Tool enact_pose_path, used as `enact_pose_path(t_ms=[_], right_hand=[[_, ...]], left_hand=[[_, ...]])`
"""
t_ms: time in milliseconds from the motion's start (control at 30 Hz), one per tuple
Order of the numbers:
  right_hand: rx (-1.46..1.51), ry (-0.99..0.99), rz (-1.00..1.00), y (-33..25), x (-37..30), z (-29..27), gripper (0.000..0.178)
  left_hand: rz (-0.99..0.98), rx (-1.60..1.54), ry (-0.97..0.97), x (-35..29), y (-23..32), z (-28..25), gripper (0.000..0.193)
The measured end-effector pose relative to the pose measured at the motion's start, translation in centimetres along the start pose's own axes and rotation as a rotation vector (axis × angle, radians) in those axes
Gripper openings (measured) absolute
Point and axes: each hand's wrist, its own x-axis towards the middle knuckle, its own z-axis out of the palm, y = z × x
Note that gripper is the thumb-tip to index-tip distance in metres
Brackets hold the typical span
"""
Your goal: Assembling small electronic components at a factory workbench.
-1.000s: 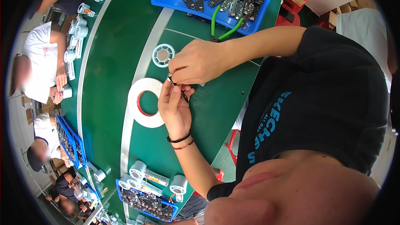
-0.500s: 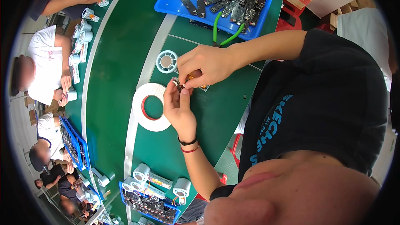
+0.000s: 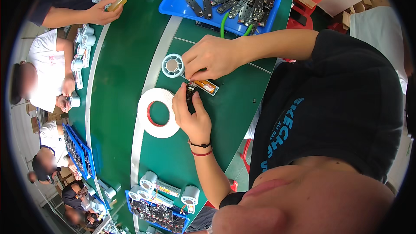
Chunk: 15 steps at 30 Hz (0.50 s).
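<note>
My left hand (image 3: 190, 115), with two bracelets at the wrist, holds a small black part (image 3: 189, 93) upright between thumb and fingers above the green table (image 3: 121, 60). My right hand (image 3: 212, 56) reaches in from the right, and its thumb and forefinger pinch at the top end of that same part. A flat orange and silver piece (image 3: 206, 86) lies on the table just under the right fingers, touching neither palm.
A wide white tape roll (image 3: 151, 123) lies left of my hands and a small white spool (image 3: 172, 65) above it. Blue trays of black parts stand at the far edge (image 3: 173, 4) and the near edge (image 3: 130, 197). A co-worker's hand (image 3: 102, 13) holds a yellow bottle.
Both hands drifted slightly right and nearer, staying together on the black part. The orange piece now shows on the table. A co-worker's hand with the bottle came further into view.
</note>
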Motion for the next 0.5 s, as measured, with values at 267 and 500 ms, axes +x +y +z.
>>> enact_pose_path(t_ms=[267, 500], right_hand=[[-0.074, 0.03, -0.133, 0.4, 0.0, 0.4, 0.006], [-0.07, 0.036, -0.167, 0.7, 0.1, 0.4, 0.006]], left_hand=[[0.154, 0.183, 0.012, 0.5, -0.3, -0.3, 0.035], [0.186, 0.181, 0.045, 0.3, -0.6, 0.0, 0.037]])
